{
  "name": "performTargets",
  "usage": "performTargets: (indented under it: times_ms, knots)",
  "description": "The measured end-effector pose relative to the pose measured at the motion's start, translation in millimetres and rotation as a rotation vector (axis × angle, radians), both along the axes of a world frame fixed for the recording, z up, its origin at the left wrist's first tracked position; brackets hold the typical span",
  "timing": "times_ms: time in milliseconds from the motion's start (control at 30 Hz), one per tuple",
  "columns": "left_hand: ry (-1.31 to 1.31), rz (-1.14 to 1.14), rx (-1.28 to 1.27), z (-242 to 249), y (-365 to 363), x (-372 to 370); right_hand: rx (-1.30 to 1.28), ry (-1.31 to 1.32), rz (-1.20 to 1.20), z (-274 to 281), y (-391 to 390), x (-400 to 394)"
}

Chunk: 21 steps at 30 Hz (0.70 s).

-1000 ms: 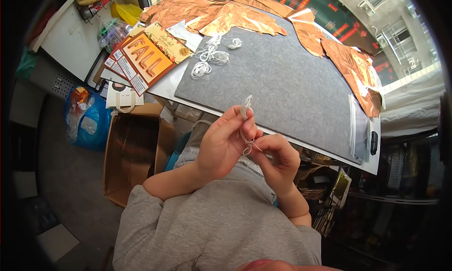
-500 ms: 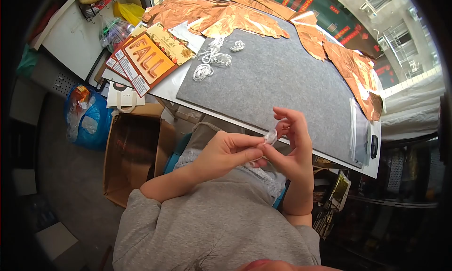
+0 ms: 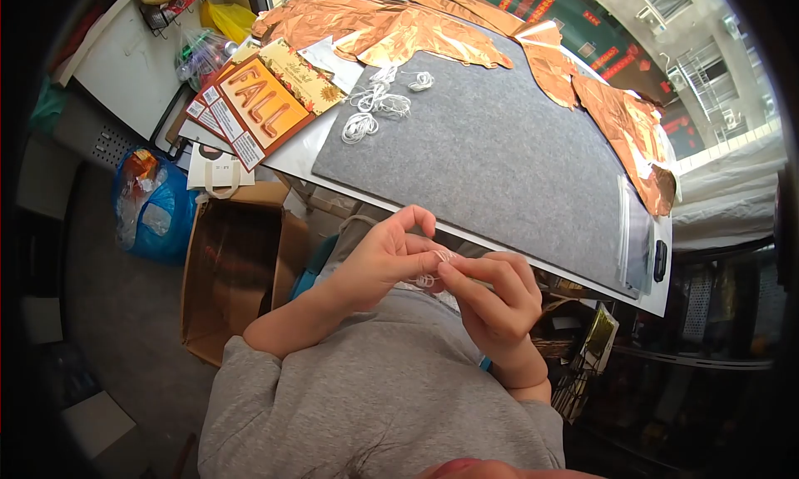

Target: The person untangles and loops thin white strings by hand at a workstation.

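Note:
A small bundle of white string [image 3: 426, 281] is held between my two hands, close to the table's front edge. My left hand [image 3: 389, 258] pinches it between thumb and fingers, with the index finger raised and curled. From the other side, my right hand [image 3: 497, 294] grips the string between thumb and index finger, the other fingers folded in. Part of the bundle is hidden behind the fingers. Several coiled bundles of the same white string [image 3: 379, 103] lie on the grey felt mat [image 3: 483, 154].
Copper foil balloons [image 3: 399, 31] lie flat along the far and right edges. Printed FALL packets [image 3: 265, 104] overlap at the left. Clear plastic sleeves [image 3: 637, 238] rest at the right edge. Below stand an open cardboard box [image 3: 229, 271] and a blue plastic bag [image 3: 158, 217].
My right hand has turned over and come lower, its fingers now folded around the string. My left index finger has lifted. The string bundle has shifted left and down.

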<state>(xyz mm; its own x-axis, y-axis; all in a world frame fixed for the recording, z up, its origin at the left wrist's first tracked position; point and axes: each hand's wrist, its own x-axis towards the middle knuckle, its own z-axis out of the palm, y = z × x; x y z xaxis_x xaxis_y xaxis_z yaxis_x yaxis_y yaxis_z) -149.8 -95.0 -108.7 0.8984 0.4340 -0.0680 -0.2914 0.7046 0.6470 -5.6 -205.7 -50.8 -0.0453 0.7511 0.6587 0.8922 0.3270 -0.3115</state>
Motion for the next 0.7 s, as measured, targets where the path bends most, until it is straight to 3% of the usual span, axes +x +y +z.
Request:
performTargets:
  times_ms: [167,233,367,500,633,700]
  knots:
    - [0.142,0.092,-0.006,11,-18,-2,-0.046,0.048,0.013,-8,1,-4]
    - [0.098,0.031,-0.264,14,-19,-8,-0.056,0.025,0.030,-10,3,-8]
    - [-0.098,0.023,-0.523,21,-14,-12,-0.140,-0.033,0.006,-15,7,-17]
    - [-0.090,0.132,-0.576,2,-14,-2,-0.296,-0.045,0.087,-12,5,-19]
    - [-0.177,0.140,-0.333,2,24,6,-0.233,0.048,0.212,6,-5,-11]
    - [0.360,0.496,1.012,20,44,13,-0.198,0.188,0.176,5,-15,-1]
